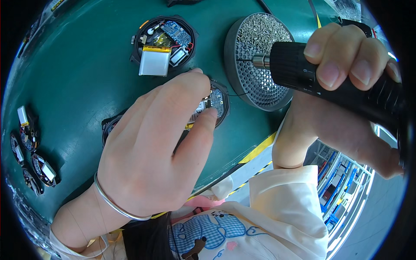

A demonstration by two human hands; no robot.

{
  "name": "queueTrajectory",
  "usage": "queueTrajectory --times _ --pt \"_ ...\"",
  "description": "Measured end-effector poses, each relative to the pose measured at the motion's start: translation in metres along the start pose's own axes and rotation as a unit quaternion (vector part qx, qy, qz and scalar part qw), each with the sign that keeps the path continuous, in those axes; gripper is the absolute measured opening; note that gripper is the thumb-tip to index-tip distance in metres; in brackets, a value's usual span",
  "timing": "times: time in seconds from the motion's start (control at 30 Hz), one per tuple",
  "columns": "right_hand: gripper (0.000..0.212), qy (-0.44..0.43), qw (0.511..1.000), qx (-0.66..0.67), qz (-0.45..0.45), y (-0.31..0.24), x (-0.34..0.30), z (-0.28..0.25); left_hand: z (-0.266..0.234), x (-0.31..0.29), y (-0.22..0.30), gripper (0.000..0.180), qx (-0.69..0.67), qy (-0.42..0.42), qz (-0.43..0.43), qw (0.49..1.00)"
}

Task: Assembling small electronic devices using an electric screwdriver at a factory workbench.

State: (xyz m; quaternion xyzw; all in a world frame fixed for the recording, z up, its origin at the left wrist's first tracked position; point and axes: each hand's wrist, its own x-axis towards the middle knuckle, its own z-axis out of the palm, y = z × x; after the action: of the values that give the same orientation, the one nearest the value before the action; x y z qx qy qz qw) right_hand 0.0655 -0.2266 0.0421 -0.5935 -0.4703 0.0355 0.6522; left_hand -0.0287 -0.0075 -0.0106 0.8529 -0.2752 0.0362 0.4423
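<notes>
My right hand (346, 65) is wrapped around a black electric screwdriver (288, 65). Its thin bit points left over a round dark tray (232, 56) with a perforated plate and many small silver screws (264, 28). I cannot tell whether the bit touches the plate. My left hand (156, 138) is closed over an open watch case (223, 102), thumb and forefinger at its circuit board; the hand hides much of it. Beyond that hand lies another open watch (143, 37), with a silver battery (154, 63) lying partly over its edge.
Several opened watch assemblies (43, 169) lie at the left of the green table (78, 86). Another dark case (108, 130) shows partly under my left hand. Yellow-black tape (258, 149) runs along the near edge. Shelving (340, 182) stands beyond at the lower right.
</notes>
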Motion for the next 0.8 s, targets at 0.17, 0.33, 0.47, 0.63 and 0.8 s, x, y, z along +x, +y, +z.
queueTrajectory --times 0.17,0.33,0.47,0.63,0.8 --pt "0.074 0.073 0.995 0.073 0.009 -0.016 -0.001 -0.001 0.003 0.006 0.003 0.034 -0.003 0.011 0.015 1.000" --pt "0.072 0.019 0.997 0.079 0.019 -0.013 0.003 0.021 0.001 0.001 0.005 0.034 0.000 0.037 0.008 0.999" --pt "0.071 0.001 0.998 0.057 0.015 -0.006 0.000 0.031 0.004 -0.003 -0.001 0.034 -0.003 0.038 0.023 0.999" --pt "0.070 -0.006 0.998 0.058 0.005 0.001 0.002 0.043 0.004 -0.008 -0.005 0.034 -0.026 0.043 0.004 0.999" --pt "0.068 -0.007 0.997 0.071 0.002 -0.002 -0.002 0.058 0.002 -0.014 -0.005 0.033 -0.052 0.037 -0.050 0.997"
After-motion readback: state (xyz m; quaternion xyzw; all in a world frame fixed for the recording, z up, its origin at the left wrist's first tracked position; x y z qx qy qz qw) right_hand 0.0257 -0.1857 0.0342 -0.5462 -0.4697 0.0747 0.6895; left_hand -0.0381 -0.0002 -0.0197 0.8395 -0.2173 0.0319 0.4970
